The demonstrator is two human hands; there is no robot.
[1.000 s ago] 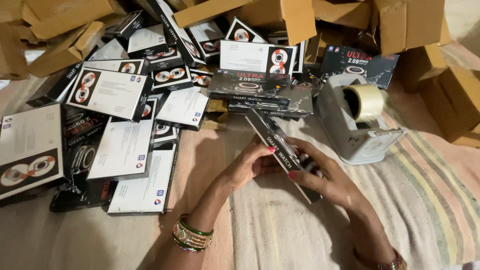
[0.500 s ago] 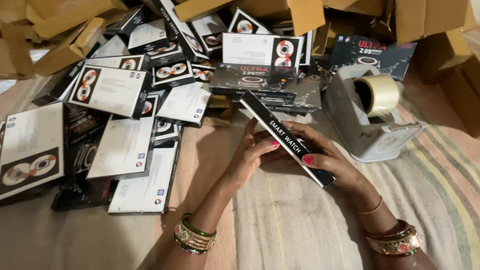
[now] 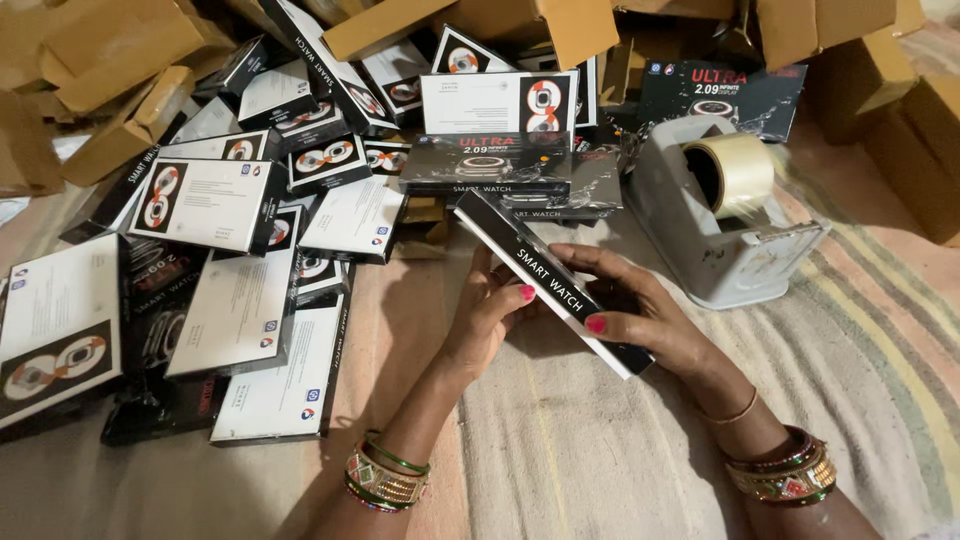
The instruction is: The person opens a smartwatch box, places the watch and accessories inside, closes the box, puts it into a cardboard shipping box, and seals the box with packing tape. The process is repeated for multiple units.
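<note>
Box (image 3: 553, 283) now flatter between hands.

Slim black box (image 3: 555, 285) held centre, black-and-white boxes (image 3: 205, 205) piled left — cardboard cartons (image 3: 100, 45) behind

Item: two bare forearms and hands, no sleeves in view.

Left hand (image 3: 490, 310): we note pink-red polish on the one nail that shows. At the left wrist we count a stack of bangles (image 3: 385, 475): thin green rings on the upper side, then broad gold-toned bands with patterned faces and small red and green accents.

Right hand (image 3: 650, 320): we note the same pink-red polish on the thumbnail. On the right forearm we list one thin plain band (image 3: 735, 413), then a cluster of bangles (image 3: 785, 470): dark maroon rings and a wide gold-toned band with red and green inlay.
</note>
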